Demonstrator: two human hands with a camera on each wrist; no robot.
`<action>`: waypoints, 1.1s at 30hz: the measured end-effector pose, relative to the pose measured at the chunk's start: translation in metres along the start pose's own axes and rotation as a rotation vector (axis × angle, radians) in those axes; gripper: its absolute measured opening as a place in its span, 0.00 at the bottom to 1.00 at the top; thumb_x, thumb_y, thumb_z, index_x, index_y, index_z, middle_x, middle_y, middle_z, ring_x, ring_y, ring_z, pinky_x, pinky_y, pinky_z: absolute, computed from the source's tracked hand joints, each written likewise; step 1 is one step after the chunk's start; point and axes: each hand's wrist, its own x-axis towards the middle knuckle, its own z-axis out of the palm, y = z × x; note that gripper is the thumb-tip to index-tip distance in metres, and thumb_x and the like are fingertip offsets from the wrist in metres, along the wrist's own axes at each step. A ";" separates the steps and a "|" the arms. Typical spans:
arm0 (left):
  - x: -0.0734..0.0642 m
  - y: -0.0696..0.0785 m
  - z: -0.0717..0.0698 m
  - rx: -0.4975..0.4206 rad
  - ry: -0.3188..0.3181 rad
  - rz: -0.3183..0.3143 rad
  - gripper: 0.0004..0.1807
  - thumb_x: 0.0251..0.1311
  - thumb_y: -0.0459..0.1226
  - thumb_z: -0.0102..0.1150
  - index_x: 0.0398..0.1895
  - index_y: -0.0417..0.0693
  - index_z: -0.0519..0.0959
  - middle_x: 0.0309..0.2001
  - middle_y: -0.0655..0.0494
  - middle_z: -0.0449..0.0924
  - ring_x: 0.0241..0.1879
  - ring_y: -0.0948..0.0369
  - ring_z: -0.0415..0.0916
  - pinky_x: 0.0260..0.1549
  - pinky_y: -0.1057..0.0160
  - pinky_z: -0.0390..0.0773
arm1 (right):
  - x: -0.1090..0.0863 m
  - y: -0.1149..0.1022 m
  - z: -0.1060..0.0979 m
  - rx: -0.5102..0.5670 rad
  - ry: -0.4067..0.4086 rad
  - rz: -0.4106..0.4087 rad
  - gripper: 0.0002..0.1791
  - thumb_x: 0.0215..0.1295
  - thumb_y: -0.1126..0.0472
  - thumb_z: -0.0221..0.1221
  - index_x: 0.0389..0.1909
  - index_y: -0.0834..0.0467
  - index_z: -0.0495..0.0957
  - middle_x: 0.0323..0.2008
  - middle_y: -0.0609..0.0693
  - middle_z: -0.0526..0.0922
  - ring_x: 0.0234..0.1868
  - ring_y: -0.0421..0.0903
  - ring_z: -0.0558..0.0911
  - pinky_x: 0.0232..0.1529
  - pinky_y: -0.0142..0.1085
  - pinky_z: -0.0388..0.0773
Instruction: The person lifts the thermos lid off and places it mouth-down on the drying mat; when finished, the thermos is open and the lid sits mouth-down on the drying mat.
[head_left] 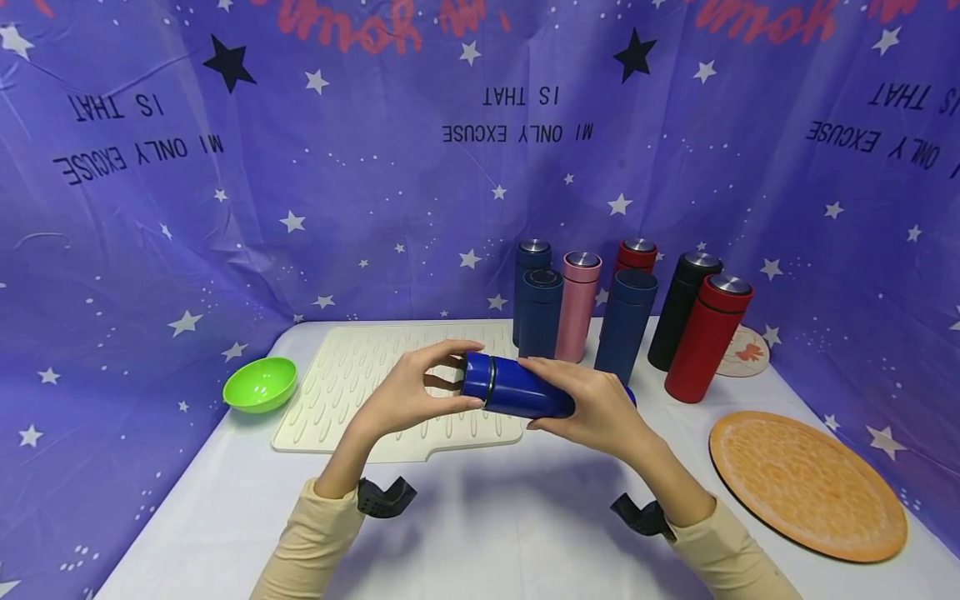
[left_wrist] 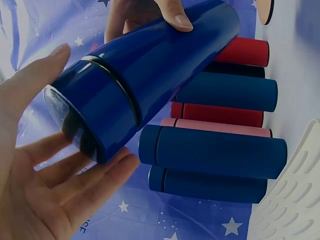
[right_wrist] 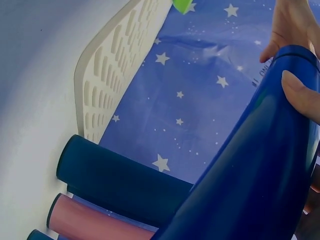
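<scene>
A glossy dark blue thermos bottle (head_left: pixel 528 390) is held above the table, tilted, its lid (head_left: pixel 477 377) toward the left. My right hand (head_left: pixel 592 404) grips its body, thumb on the near side and fingers across the top. My left hand (head_left: pixel 412 387) is spread around the lid end, thumb below and fingers above. In the left wrist view the lid's shiny round top (left_wrist: pixel 72 125) faces the left palm, with a gap between. The left thumb (left_wrist: pixel 55 62) stands just off the lid's edge, and the fingers reach past its other side. A dark ring marks the seam between lid and body.
Behind stand several bottles: blue (head_left: pixel 626 333), pink (head_left: pixel 579 308), black (head_left: pixel 678 317) and red (head_left: pixel 705 342). A white draining mat (head_left: pixel 360 383) lies under and beyond the left hand. A green bowl (head_left: pixel 261 385) sits far left, a round orange-brown mat (head_left: pixel 806 483) at right.
</scene>
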 end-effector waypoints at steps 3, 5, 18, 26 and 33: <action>0.001 0.002 0.000 0.022 -0.027 0.059 0.40 0.46 0.38 0.77 0.65 0.50 0.70 0.61 0.55 0.73 0.55 0.56 0.74 0.45 0.59 0.82 | 0.000 0.003 -0.001 0.045 -0.016 0.025 0.46 0.37 0.52 0.79 0.63 0.50 0.74 0.55 0.51 0.80 0.53 0.50 0.81 0.49 0.49 0.81; 0.001 0.005 0.000 0.035 -0.039 0.106 0.41 0.44 0.35 0.77 0.65 0.45 0.70 0.62 0.52 0.72 0.57 0.54 0.72 0.47 0.56 0.81 | -0.001 0.005 -0.002 0.089 -0.035 0.051 0.46 0.37 0.52 0.80 0.63 0.49 0.74 0.55 0.50 0.81 0.52 0.49 0.81 0.49 0.48 0.81; 0.000 0.039 -0.003 0.024 -0.087 0.215 0.34 0.41 0.23 0.74 0.57 0.33 0.73 0.58 0.38 0.73 0.60 0.48 0.69 0.46 0.49 0.81 | -0.004 0.015 -0.003 0.270 -0.151 0.156 0.45 0.40 0.45 0.77 0.64 0.44 0.73 0.53 0.47 0.81 0.47 0.48 0.82 0.47 0.45 0.82; -0.001 0.035 -0.004 -0.034 0.016 0.054 0.32 0.46 0.28 0.73 0.58 0.36 0.74 0.55 0.43 0.77 0.49 0.47 0.77 0.40 0.53 0.84 | -0.002 0.008 -0.001 0.115 -0.053 0.072 0.46 0.39 0.52 0.79 0.65 0.47 0.72 0.56 0.51 0.80 0.52 0.51 0.81 0.49 0.50 0.80; -0.002 0.035 -0.006 -0.053 0.063 -0.020 0.31 0.47 0.29 0.73 0.59 0.41 0.74 0.54 0.46 0.78 0.48 0.48 0.77 0.41 0.54 0.83 | -0.002 0.007 0.000 0.083 -0.011 0.052 0.46 0.38 0.52 0.79 0.64 0.50 0.73 0.55 0.53 0.81 0.52 0.52 0.81 0.49 0.51 0.80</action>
